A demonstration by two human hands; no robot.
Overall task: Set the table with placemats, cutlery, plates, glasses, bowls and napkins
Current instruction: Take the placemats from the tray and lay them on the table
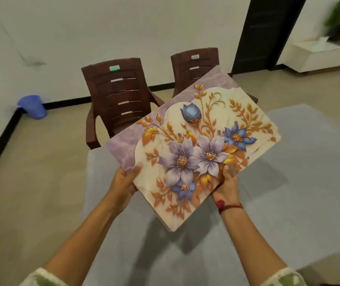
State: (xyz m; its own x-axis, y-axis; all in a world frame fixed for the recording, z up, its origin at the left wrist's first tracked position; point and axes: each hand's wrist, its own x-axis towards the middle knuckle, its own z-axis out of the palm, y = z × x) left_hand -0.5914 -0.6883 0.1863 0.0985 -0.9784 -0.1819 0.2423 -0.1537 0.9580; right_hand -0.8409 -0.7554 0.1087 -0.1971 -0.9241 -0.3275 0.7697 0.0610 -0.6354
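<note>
I hold a stack of floral placemats [193, 145] in the air above the grey table [288, 193]. The top mat is cream and lilac with purple and blue flowers and gold leaves, and it is tilted diagonally. More mat edges show under it at the right and near corners. My left hand [124, 182] grips the stack's near left edge, thumb on top. My right hand [227, 185] grips the near right edge, with a red thread on its wrist. No cutlery, plates, glasses, bowls or napkins are in view.
Two brown plastic chairs [121, 100] [193, 69] stand at the table's far side. A blue bucket [32, 107] sits on the floor by the left wall. A dark door frame [264, 32] and a white ledge with a plant [319, 54] are at the far right.
</note>
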